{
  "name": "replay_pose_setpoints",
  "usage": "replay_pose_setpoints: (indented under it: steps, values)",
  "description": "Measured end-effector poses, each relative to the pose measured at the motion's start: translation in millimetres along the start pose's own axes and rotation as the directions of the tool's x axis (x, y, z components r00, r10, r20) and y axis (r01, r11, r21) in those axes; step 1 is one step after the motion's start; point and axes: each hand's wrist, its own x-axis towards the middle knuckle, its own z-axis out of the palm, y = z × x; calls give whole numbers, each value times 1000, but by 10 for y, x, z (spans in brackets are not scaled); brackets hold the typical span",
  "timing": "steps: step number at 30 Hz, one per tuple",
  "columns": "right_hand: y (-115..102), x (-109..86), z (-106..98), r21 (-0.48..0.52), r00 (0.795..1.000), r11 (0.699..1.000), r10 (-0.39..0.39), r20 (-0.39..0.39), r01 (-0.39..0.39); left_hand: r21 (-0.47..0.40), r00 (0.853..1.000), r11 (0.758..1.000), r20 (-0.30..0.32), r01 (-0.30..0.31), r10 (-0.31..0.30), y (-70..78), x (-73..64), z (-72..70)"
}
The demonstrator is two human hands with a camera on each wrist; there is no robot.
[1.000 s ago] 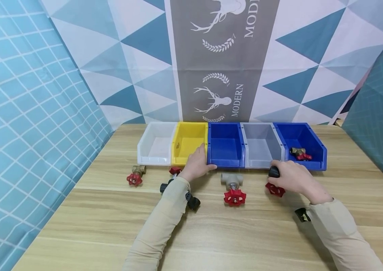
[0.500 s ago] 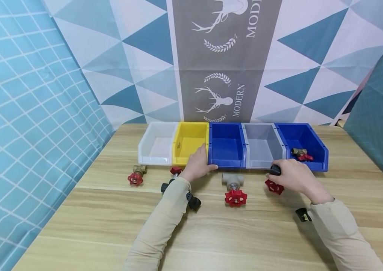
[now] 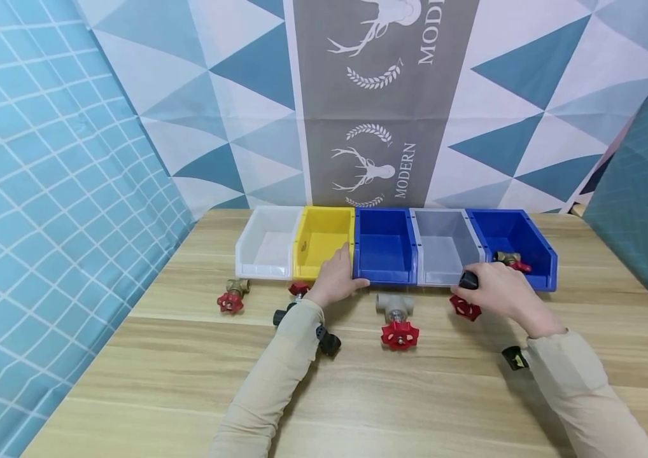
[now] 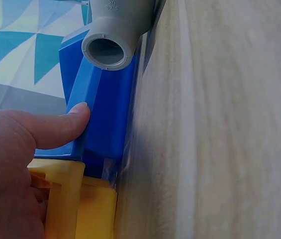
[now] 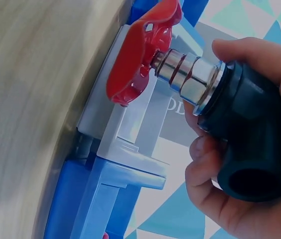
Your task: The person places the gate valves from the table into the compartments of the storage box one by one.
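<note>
My right hand (image 3: pixel 504 292) grips the black body of a valve (image 5: pixel 259 124) with a metal stem and a red handwheel (image 5: pixel 142 52). It is raised in front of the grey bin (image 3: pixel 444 278) and the right-hand blue bin (image 3: pixel 542 280), the handwheel toward the table. My left hand (image 3: pixel 332 277) rests on the front of the yellow bin (image 3: pixel 305 272) and the middle blue bin (image 3: pixel 384 278). Its thumb lies along the blue rim in the left wrist view; the other fingers reach over the yellow bin's edge, partly hidden. Near that hand lies a grey valve (image 3: pixel 397 312) with a red handwheel.
A white bin (image 3: pixel 263 270) ends the row at left. Before it lies a brass valve (image 3: pixel 234 296); another brass valve (image 3: pixel 510 259) sits in the right-hand blue bin. A black valve (image 3: pixel 281 315) is partly behind the left forearm. Patterned cloth (image 3: pixel 267 146) hangs behind the bins.
The right hand has shifted slightly up and right with the black valve, now overlapping the right-hand blue bin's front. The left hand has stayed at the bins.
</note>
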Motion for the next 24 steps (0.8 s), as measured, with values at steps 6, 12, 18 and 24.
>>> replay_pose_setpoints:
  steps: [6, 12, 18, 24]
  values:
    - [30, 50, -23, -2, 1000, 1000, 11, 29, -11, -1, 1000, 1000, -1, -1, 1, 1, -7, 1]
    - [37, 108, -61, 18, 999, 1000, 6, 45, -7, 2, 1000, 1000, -9, 0, 0, -6, -7, 3]
    - [32, 158, -110, 13, 1000, 1000, -21, 8, 21, 6, 1000, 1000, -13, 0, 0, -11, 4, 12]
    - [17, 200, -159, 15, 1000, 1000, -4, 28, 4, 8, 1000, 1000, -14, -6, 6, -4, 1, 21]
